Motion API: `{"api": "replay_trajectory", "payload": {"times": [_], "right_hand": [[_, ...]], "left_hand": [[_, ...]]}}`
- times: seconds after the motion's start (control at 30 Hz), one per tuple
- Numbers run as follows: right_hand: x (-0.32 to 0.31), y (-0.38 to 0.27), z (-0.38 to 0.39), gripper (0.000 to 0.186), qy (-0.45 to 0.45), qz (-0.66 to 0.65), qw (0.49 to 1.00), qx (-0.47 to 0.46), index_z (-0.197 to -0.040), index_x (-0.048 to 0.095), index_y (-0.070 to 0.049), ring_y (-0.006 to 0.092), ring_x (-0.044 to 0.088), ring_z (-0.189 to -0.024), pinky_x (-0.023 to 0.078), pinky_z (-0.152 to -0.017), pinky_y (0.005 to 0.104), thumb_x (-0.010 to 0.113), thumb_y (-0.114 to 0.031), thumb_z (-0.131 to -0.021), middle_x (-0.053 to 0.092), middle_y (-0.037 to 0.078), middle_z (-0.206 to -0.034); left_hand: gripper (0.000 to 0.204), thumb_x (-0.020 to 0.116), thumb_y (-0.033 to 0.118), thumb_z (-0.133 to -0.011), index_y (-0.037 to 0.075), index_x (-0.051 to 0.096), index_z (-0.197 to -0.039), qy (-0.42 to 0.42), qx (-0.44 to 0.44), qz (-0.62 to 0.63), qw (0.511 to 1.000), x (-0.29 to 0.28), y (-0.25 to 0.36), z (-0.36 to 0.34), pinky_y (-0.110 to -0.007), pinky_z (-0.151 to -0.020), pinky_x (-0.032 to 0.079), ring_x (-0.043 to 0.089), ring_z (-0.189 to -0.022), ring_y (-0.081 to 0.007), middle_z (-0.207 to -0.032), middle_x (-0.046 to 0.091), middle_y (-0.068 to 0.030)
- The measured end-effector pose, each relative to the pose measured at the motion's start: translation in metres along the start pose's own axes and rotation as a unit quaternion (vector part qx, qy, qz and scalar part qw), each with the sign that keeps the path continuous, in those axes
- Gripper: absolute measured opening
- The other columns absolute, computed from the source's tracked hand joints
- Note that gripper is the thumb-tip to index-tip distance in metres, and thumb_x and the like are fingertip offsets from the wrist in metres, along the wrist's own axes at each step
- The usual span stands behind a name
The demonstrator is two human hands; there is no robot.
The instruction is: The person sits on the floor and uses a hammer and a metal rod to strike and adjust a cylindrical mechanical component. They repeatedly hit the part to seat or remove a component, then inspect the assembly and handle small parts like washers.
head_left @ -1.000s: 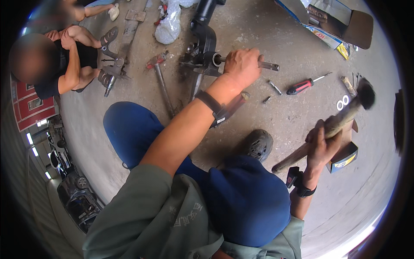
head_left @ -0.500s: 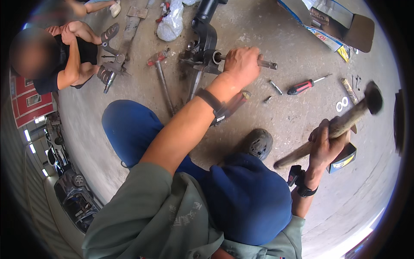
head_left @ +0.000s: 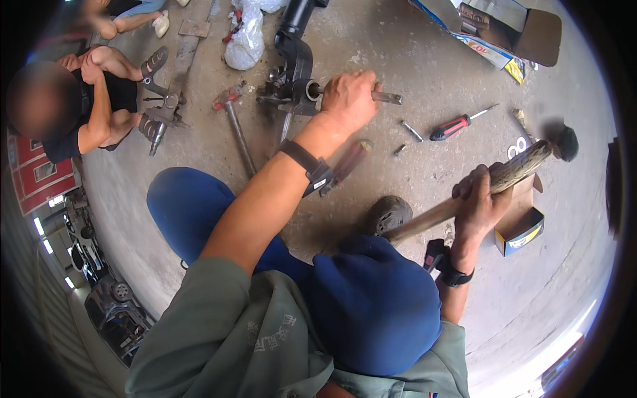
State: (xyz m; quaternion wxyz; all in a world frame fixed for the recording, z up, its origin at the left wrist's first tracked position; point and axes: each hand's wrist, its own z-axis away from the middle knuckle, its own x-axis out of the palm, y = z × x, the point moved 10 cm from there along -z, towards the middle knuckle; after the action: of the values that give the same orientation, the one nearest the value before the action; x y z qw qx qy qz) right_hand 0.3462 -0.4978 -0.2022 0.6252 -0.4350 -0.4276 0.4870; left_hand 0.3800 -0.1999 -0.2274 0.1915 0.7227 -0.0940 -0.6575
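My left hand (head_left: pixel 348 99) is closed around a steel rod (head_left: pixel 388 98). One end of the rod points into the round eye (head_left: pixel 312 90) of a black metal assembly (head_left: pixel 297 56) on the floor; the other sticks out past my fingers. How deep it sits in the eye I cannot tell. On the right, my right hand (head_left: pixel 481 202) grips the wooden handle of a hammer (head_left: pixel 521 164), held above the floor. Its dark head (head_left: pixel 566 143), blurred, is up to the right, and the handle's lower end slants toward my knee.
A red-headed hammer (head_left: pixel 239 132), a screwdriver (head_left: pixel 454 128), a bolt (head_left: pixel 411 131) and white rings (head_left: pixel 517 148) lie around. An open small box (head_left: pixel 519 232) stands beside my right hand, with a larger carton (head_left: pixel 537 40) beyond. A seated person (head_left: pixel 99 99) is at far left, near a metal part (head_left: pixel 166 109).
The view has shifted slightly, moving the scene left and up. My right hand and hammer have moved a little left, uncovering more of the small box. My left hand keeps its hold on the rod.
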Motion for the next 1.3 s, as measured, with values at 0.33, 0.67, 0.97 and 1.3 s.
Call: {"api": "replay_trajectory", "payload": {"times": [0.33,0.67,0.97,1.3], "right_hand": [[0.052,0.045,0.032,0.022,-0.097,0.172,0.974,0.114,-0.101,0.054,-0.001,0.0154,0.06,-0.059,0.051,-0.055,0.0345,0.069,-0.011,-0.088,0.061,0.007,-0.074],[0.054,-0.011,0.048,0.013,0.08,-0.06,0.99,0.099,-0.092,0.05,-0.003,0.0129,0.053,-0.052,0.046,-0.045,0.0299,0.062,-0.008,-0.092,0.053,0.004,-0.071],[0.116,-0.017,0.118,0.017,0.109,-0.043,0.992,0.051,-0.094,0.05,-0.002,0.0136,0.056,-0.052,0.05,-0.048,0.0312,0.065,-0.01,-0.091,0.055,0.003,-0.07],[0.051,0.039,0.126,0.014,0.042,0.087,0.981,0.167,-0.091,0.052,-0.003,0.0125,0.053,-0.051,0.047,-0.045,0.0308,0.065,-0.009,-0.088,0.052,0.002,-0.068]], "left_hand": [[0.017,0.069,0.018,-0.086,0.003,0.064,-0.091,-0.078,0.016,0.021,0.997,0.001,-0.001,-0.006,-0.051,-0.079,0.053,0.067,-0.088,-0.0431,-0.086,0.069,-0.0224],[0.031,0.069,0.032,-0.092,0.002,0.064,-0.097,-0.246,0.095,0.078,0.962,-0.004,-0.007,-0.005,-0.052,-0.078,0.052,0.067,-0.089,-0.0441,-0.09,0.069,-0.023],[0.031,0.062,0.03,-0.097,0.0,0.06,-0.104,-0.219,0.161,0.115,0.955,0.009,-0.013,0.006,-0.053,-0.083,0.05,0.063,-0.098,-0.0473,-0.102,0.067,-0.026],[0.026,0.062,0.024,-0.096,-0.001,0.06,-0.103,-0.159,0.179,0.115,0.964,0.002,-0.007,0.021,-0.051,-0.089,0.048,0.061,-0.104,-0.0448,-0.104,0.066,-0.0254]]}}
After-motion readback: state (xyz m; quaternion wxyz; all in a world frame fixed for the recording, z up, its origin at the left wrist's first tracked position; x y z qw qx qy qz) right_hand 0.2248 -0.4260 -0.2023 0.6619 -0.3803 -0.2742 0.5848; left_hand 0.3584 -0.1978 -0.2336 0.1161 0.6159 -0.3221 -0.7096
